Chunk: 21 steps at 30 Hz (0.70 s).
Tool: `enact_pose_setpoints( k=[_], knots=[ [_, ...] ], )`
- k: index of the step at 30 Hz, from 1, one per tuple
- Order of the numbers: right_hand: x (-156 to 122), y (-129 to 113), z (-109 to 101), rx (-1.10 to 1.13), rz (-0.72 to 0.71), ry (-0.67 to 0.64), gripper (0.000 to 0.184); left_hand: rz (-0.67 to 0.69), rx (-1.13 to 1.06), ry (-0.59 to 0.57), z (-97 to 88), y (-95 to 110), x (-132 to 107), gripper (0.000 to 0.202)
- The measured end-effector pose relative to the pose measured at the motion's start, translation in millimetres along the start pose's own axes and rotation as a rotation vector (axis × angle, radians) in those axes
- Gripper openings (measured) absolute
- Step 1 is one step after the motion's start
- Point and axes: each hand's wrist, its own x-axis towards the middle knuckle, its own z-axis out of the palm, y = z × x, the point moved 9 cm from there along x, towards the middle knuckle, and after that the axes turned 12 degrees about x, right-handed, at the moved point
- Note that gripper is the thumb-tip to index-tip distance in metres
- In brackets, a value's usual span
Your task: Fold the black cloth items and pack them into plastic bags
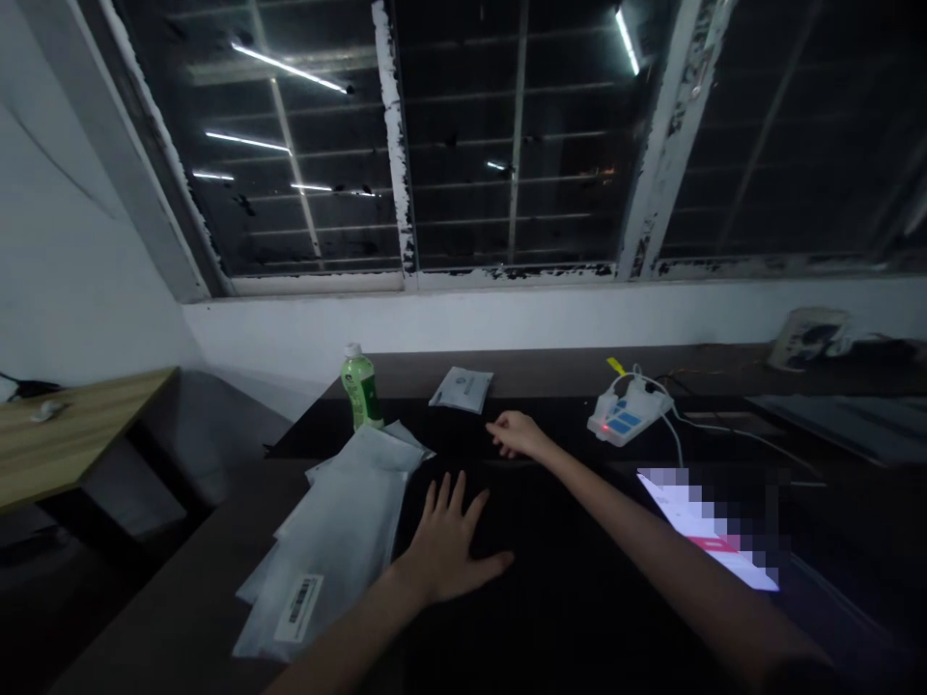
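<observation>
Just beyond the right hand [516, 434] — slightly left — lies a packet [462, 389].

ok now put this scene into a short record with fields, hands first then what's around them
left hand: grip open, fingers spread, nearest the stack of packets
right hand: fingers curled, near the small packet; contact unclear
stack of packets: flat, overlapping, barcode label showing
small packet: lying beyond both hands
bottle: green, upright, behind the stack
power strip: plugs in, red light on
lit screen: partly pixelated
</observation>
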Motion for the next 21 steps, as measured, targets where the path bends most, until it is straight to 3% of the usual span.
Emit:
enact_pose_setpoints(
  k=[5, 10, 14, 16, 19, 21],
  knots=[
    [72, 11, 36, 0.381, 0.196, 0.090, 0.035, 0.014, -0.034, 0.043, -0.3, -2, 4, 0.092],
    [86, 15, 39, 0.647, 0.202, 0.118, 0.035, 0.031, -0.036, 0.042, 2.1, -4, 5, 0.091],
    [71, 8, 21, 0.799, 0.100, 0.047, 0.031, 0.047, -0.027, 0.126, -0.3, -2, 6, 0.085],
    [51, 2, 6, 0.845, 0.032, -0.006, 0.019, 0.053, -0.040, 0.242, -10.5, -1, 6, 0.064],
    [10, -4, -23, 0.858, -0.053, -0.080, 0.013, 0.055, -0.128, 0.507, -43.1, -1, -2, 0.023],
    [-20, -2, -42, 0.822, -0.081, -0.112, 0.018, 0.099, -0.193, 0.712, -73.3, 1, -18, 0.019]
  ],
)
